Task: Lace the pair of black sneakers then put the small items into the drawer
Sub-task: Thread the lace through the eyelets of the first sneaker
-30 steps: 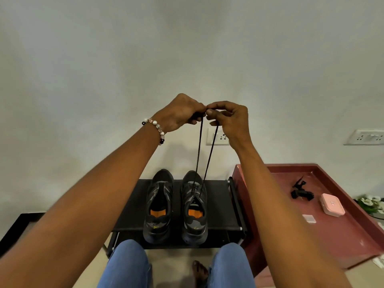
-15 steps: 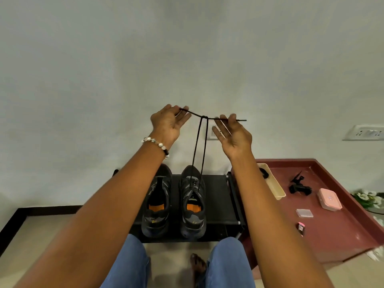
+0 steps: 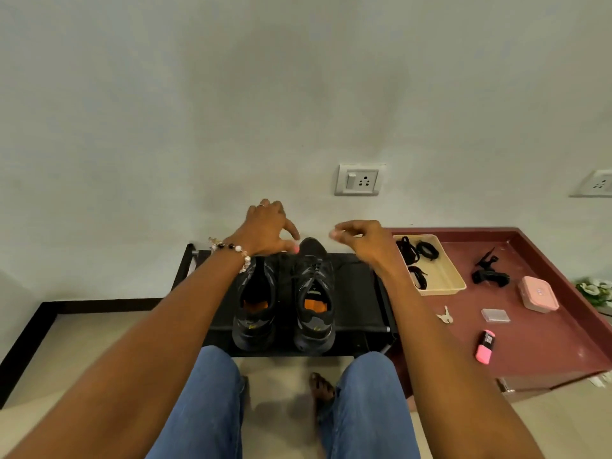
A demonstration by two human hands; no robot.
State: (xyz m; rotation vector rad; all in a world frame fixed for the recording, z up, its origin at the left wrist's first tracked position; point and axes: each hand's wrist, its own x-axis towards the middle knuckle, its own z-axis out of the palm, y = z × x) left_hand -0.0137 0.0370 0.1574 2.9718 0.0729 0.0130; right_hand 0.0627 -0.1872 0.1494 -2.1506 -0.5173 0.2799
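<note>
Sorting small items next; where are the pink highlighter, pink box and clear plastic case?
Pink highlighter (image 3: 484,347): head view, barrel middle.
Pink box (image 3: 538,294): head view, lid centre.
Clear plastic case (image 3: 495,315): head view, top face.

A: Left hand (image 3: 265,230)?
B: Arm stretched forward, palm down, fingers (image 3: 291,228) loosely spread and holding nothing; beaded bracelet (image 3: 231,251) on the wrist.
A: Right hand (image 3: 359,238)?
B: To the right of the left hand, level with it, fingers loosely curled, empty. Both knees in jeans below.
</note>
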